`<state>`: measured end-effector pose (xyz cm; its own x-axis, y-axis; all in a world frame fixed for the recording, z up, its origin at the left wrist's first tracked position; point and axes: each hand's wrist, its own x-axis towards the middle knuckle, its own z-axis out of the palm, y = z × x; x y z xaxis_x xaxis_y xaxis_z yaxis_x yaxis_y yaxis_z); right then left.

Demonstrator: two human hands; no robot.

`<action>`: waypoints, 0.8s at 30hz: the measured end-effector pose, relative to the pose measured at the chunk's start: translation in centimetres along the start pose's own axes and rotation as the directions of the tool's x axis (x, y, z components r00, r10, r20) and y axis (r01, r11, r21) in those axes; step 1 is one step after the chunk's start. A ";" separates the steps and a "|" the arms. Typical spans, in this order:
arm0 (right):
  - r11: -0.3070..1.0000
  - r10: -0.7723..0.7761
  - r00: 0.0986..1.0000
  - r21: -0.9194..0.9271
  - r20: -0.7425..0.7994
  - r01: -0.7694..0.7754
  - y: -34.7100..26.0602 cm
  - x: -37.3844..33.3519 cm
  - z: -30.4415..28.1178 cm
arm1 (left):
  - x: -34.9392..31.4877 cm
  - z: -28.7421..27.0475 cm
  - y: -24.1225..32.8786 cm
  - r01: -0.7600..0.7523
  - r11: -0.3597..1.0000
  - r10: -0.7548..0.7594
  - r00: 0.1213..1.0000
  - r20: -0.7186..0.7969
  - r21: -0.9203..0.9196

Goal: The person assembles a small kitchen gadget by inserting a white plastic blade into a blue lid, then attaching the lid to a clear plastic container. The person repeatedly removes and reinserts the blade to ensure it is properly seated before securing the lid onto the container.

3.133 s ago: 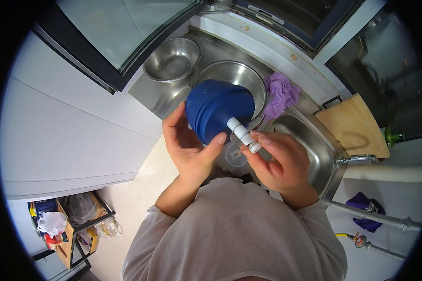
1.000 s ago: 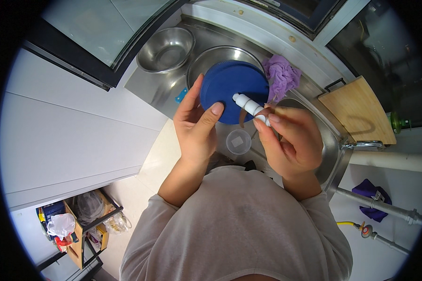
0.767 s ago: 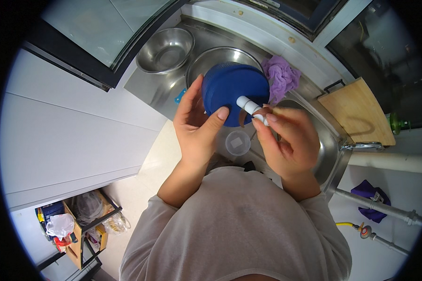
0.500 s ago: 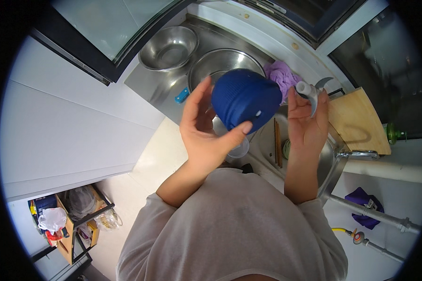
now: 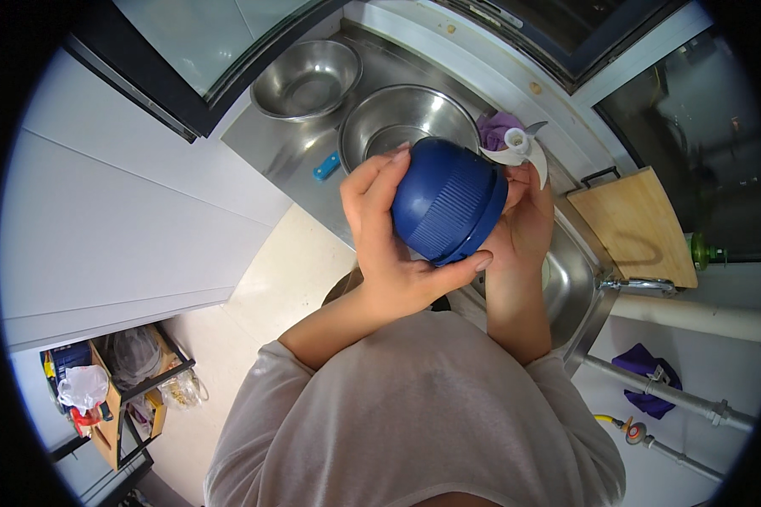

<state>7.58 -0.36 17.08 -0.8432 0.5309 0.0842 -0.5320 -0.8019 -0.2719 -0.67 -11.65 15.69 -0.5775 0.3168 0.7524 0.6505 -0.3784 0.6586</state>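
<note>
Hands raised above a steel sink, seen from overhead. Left hand (image 5: 389, 237) wraps a dark blue ribbed bowl-shaped container (image 5: 448, 198): its grip is pressed onto the container, fingers over the upper side, thumb under the lower rim. Right hand (image 5: 524, 220) rises just beside the container on the far side of the left grip; its grip pinches a white blade piece (image 5: 520, 152) with curved wings, held at the container's upper right edge. Whether blade piece and container touch cannot be told.

Beyond both grips, on the steel tabletop (image 5: 279, 139), stand two steel bowls: a larger bowl (image 5: 397, 122) directly behind the left fingers and a smaller bowl (image 5: 307, 78) further left. A small blue object (image 5: 327, 166) lies on the tabletop left of the left grip. A purple cloth (image 5: 495, 128) shows just behind the blade piece. Right of the right grip lie the sink basin (image 5: 571, 283), a tap (image 5: 643, 286) and a wooden cutting board (image 5: 638, 224).
</note>
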 end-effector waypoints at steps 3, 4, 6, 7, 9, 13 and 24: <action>0.999 -0.049 0.997 -0.025 -0.058 0.048 0.0 -0.1 0.6 | -0.6 0.1 -0.8 0.065 0.991 -0.064 0.998 0.020 -0.116; 0.998 -0.056 0.995 -0.023 -0.077 0.054 -0.1 -0.1 0.4 | -0.9 0.1 -0.8 0.127 0.981 -0.124 0.992 0.033 -0.146; 0.998 -0.060 0.991 -0.014 -0.116 0.059 -0.4 -0.2 0.2 | -1.2 0.1 -0.9 0.179 0.969 -0.173 0.984 0.048 -0.171; 0.998 -0.057 0.989 -0.006 -0.137 0.056 -0.6 -0.3 0.2 | -1.3 0.0 -1.0 0.169 0.972 -0.163 0.985 0.048 -0.164; 0.998 -0.056 0.990 0.000 -0.130 0.056 -0.7 -0.6 0.2 | -1.1 0.0 -0.9 0.193 0.960 -0.187 0.981 0.048 -0.203; 0.962 -0.225 0.967 -0.183 -0.117 0.201 0.5 -0.9 1.2 | -0.5 -0.2 -0.4 0.310 0.905 -0.300 0.951 0.078 -0.292; 0.736 -0.545 0.838 -0.478 0.003 0.480 1.7 -0.6 0.8 | -0.6 -0.2 -1.9 0.579 0.668 -0.538 0.810 0.235 -0.468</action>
<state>7.09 -2.23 17.33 -0.4171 0.8815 0.2214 -0.7591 -0.2040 -0.6181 -1.65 -11.27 13.95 -0.7016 0.6642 0.2582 -0.1309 -0.4763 0.8695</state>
